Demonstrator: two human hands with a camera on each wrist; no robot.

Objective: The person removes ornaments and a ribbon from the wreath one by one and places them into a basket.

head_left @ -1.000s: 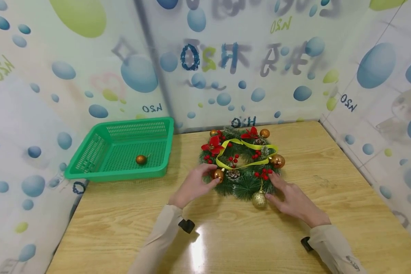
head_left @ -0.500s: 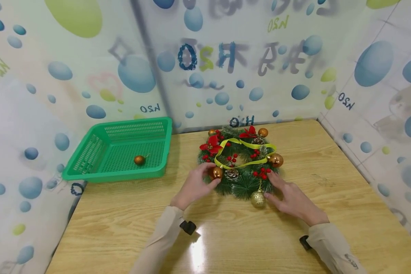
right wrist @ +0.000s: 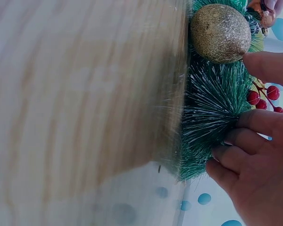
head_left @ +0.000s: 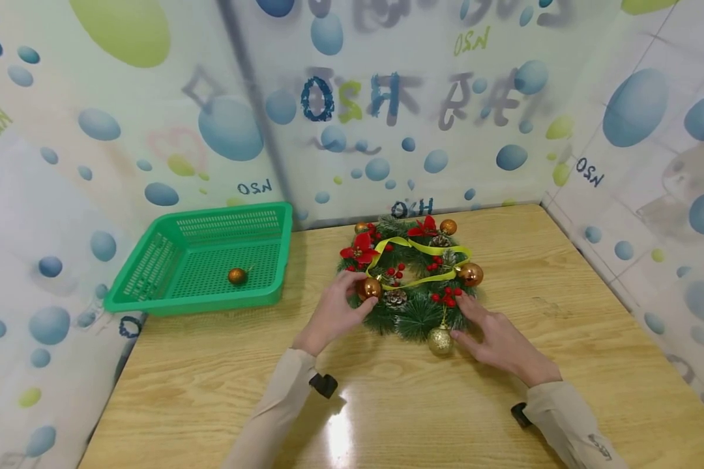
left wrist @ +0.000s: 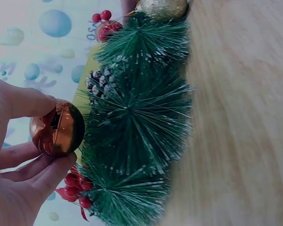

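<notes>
A Christmas wreath (head_left: 416,319) of green bristles lies on the table, dressed with red flowers, berries, pinecones and baubles. Between thumb and fingers my left hand (head_left: 334,311) holds a shiny copper bauble (left wrist: 59,127) at the wreath's near left side. My right hand (head_left: 504,342) grips the near right side, its fingers bent into the bristles and its thumb tip at a glittery gold bauble (right wrist: 220,34). A yellow ribbon (head_left: 425,283) loops over the wreath's middle. Another copper bauble (head_left: 471,274) sits at its right.
To the left stands a green plastic basket (head_left: 193,305) with one small orange-copper bauble (head_left: 237,276) inside. The wooden table (head_left: 422,417) meets a wall (head_left: 352,163) with printed blue and green bubbles at the back.
My left hand has raised the copper bauble slightly, away from me along the wreath. The right hand keeps its hold on the wreath. The head view has shifted a little.
</notes>
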